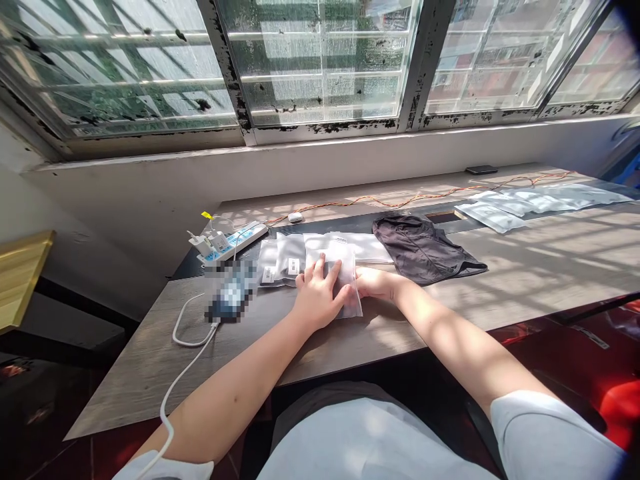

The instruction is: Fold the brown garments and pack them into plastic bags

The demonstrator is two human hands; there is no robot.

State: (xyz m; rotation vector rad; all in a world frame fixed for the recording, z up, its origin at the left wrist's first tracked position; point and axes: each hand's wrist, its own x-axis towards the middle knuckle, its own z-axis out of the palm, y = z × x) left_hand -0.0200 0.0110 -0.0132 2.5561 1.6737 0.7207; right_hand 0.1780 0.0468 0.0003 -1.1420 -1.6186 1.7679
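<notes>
My left hand (320, 293) lies flat with fingers spread on a frosted plastic bag (353, 303) with a pale front. My right hand (375, 284) is at the bag's right edge; its fingertips are hidden by the bag, so their grip does not show. Left of my left hand are overlapping frosted packets with dark contents and white barcode labels, one packet (269, 257) at the end and another (289, 250) beside it. Behind my right hand lies a stack of pale bags (375, 248). Dark underwear (425, 248) is spread to its right.
A power strip (250, 233) with plugs stands at the left, near a blurred phone-like device (231, 293) with a white cable (175, 400). Several clear packets (530, 201) lie far right. A twisted wire (370, 199) runs along the back, near a dark flat object (481, 170).
</notes>
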